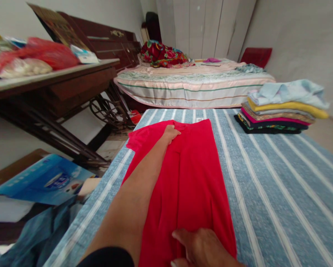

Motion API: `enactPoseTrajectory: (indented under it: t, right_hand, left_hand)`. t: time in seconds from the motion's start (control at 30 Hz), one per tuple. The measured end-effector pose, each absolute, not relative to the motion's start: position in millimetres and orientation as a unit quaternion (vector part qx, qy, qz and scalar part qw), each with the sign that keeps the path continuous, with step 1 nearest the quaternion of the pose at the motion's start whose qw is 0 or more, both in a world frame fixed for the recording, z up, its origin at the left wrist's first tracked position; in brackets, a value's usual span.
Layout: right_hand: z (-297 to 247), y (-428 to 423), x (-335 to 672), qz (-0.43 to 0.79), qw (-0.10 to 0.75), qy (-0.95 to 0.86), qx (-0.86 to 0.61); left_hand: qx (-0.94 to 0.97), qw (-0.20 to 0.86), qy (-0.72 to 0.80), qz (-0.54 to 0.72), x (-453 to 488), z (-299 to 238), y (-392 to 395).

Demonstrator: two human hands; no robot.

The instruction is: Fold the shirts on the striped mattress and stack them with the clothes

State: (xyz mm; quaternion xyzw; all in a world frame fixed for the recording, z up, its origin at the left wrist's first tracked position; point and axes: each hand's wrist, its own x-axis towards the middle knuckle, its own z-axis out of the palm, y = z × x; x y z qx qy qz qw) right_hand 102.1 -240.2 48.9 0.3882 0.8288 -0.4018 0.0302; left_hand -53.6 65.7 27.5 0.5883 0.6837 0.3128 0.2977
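A red short-sleeved shirt (195,178) lies lengthwise on the striped bed cover (266,178). Its right side is folded inward, with the folded edge running down the middle, while one sleeve sticks out at the far left. Stretched far forward, my left hand (172,134) has its fingers closed on the shirt near the collar. At the near end, my right hand (204,246) is curled at the folded edge, thumb and forefinger around the red cloth; part of this hand is cut off by the frame's bottom. A small white tag shows beyond the collar.
A stack of folded clothes (280,109) stands at the back right of the cover. Leftward are a sewing-machine table (80,74) with red bags on top and a blue box (53,178) below. Another bed (194,85) with a floral quilt is behind.
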Motion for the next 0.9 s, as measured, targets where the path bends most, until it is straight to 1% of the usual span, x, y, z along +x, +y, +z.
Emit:
enactPoseTrajectory:
  t: [0.1, 0.17, 0.23, 0.37, 0.43, 0.47, 0.57, 0.63, 0.73, 0.8, 0.9]
  right_hand:
    - [44, -247, 103, -0.351, 0.036, 0.868, 0.349]
    - [39, -255, 105, -0.329, 0.001, 0.877, 0.350]
    - [35, -264, 111, -0.310, -0.084, 0.874, 0.364]
    - [37, -271, 142, -0.276, -0.333, 0.820, 0.376]
    - [39, -268, 163, -0.252, -0.402, 0.773, 0.421]
    - [39, -266, 174, -0.245, -0.416, 0.749, 0.453]
    - [34, -259, 196, -0.231, -0.419, 0.702, 0.527]
    - [28, -256, 203, -0.214, -0.421, 0.700, 0.535]
    - [18, -251, 203, -0.178, -0.423, 0.721, 0.519]
    - [14, -247, 200, -0.145, -0.417, 0.739, 0.509]
    - [12, -242, 196, -0.106, -0.398, 0.759, 0.505]
  left_hand:
    - [0.584, 0.262, 0.731, 0.236, -55, 34, 63]
    - [0.584, 0.226, 0.752, 0.206, -55, 40, 58]
    - [0.581, 0.183, 0.770, 0.191, -53, 49, 51]
    - [0.599, 0.105, 0.773, 0.181, -39, 66, 24]
    - [0.647, 0.092, 0.737, 0.172, -29, 72, 1]
    - [0.677, 0.096, 0.711, 0.164, -23, 74, -14]
    - [0.756, 0.118, 0.629, 0.138, -8, 74, -72]
    - [0.824, 0.120, 0.544, 0.105, 0, 71, -117]
    - [0.862, 0.119, 0.485, 0.090, 8, 67, -182]
    - [0.873, 0.113, 0.467, 0.087, 10, 65, -214]
    - [0.866, 0.105, 0.481, 0.086, 7, 63, -243]
